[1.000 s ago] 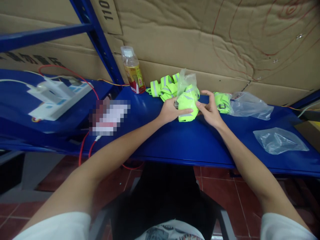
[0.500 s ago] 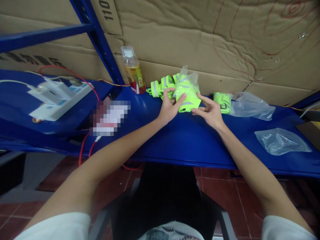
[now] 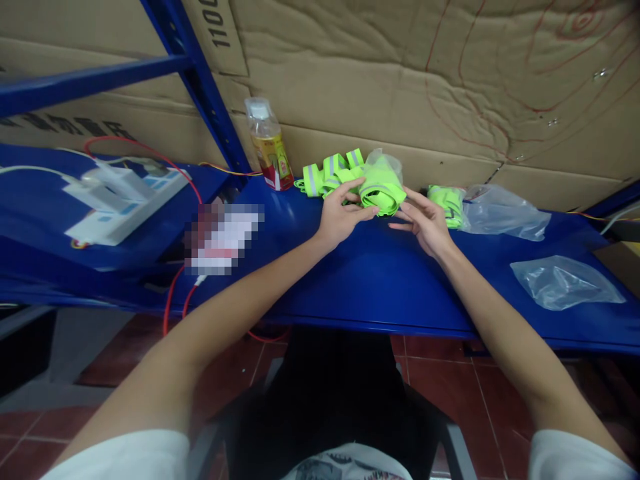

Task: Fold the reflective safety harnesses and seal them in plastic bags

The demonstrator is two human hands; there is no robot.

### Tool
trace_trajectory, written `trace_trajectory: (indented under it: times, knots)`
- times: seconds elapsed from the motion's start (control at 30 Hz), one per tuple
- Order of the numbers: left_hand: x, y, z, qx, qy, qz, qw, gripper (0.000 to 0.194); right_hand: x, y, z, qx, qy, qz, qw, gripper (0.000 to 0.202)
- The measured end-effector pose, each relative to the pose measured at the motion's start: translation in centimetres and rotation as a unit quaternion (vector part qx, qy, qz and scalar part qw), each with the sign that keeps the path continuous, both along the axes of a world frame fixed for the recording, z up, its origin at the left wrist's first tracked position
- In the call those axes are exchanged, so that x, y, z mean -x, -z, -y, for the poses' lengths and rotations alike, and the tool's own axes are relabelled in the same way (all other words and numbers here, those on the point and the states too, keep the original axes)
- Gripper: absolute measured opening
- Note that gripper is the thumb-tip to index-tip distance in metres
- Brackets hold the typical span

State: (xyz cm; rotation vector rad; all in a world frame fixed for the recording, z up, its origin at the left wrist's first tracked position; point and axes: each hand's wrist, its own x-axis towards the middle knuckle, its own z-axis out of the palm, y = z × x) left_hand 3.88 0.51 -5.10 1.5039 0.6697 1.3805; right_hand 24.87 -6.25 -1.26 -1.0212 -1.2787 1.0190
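In the head view, the person is sitting at a blue table (image 3: 370,287), both forearms reaching over its front edge. The left hand (image 3: 345,212) is gripping a roll of fluorescent yellow-green strap (image 3: 384,195) from its left side, fingers behind and thumb along the lower edge. The right hand (image 3: 424,221) is touching the roll's right side with its fingers spread; whether it is truly gripping, one cannot tell. The roll is sitting between the two hands near the back of the table, its coiled end facing the person, and a clear bag (image 3: 385,159) is covering its upper, far part.

Just behind the left hand, a loose heap of the same strap (image 3: 314,179), with silvery stripes, is lying on the table. A drink bottle (image 3: 274,160) is standing to the left of that heap, close to a brown cardboard panel (image 3: 320,87). Near the right hand, another strap bundle (image 3: 447,202) is resting beside a crumpled plastic bag (image 3: 507,212), and a second, flatter pouch (image 3: 565,283) is lying nearer the right end. Toward the left, a white power strip (image 3: 130,208) is carrying plugs, and pixelation is hiding an item (image 3: 225,239) on the table.
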Motion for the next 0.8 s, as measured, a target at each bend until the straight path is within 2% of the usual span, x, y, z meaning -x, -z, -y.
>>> trace_trajectory:
  times: [0.17, 0.3, 0.47, 0.53, 0.7, 0.8]
  knots:
    - [-0.3, -0.1, 0.5, 0.008, -0.009, 0.022, 1.000, 0.076, 0.2, 0.6, -0.2, 0.025, 0.033, -0.038, 0.998, 0.064]
    - [-0.5, -0.7, 1.2, 0.018, -0.024, 0.047, 0.998, 0.075, 0.1, 0.9, -0.4, 0.028, 0.050, -0.060, 0.997, 0.064]
    - [-0.4, -1.4, 1.2, 0.018, 0.042, 0.039, 0.998, 0.082, -0.6, 1.1, -0.9, 0.026, 0.073, -0.079, 0.994, 0.054]
    - [-0.3, -1.3, 0.9, 0.006, 0.050, 0.037, 0.998, 0.082, -0.6, 1.1, -0.9, 0.014, 0.081, -0.070, 0.994, 0.049]
    - [-0.2, -0.9, 0.6, 0.002, 0.033, 0.050, 0.998, 0.065, 0.1, 0.3, 0.0, -0.051, 0.089, -0.025, 0.994, 0.037]
    - [0.1, -1.1, 0.6, 0.020, 0.020, 0.053, 0.998, 0.062, 0.3, -0.3, 0.7, -0.092, 0.057, 0.023, 0.994, 0.046]
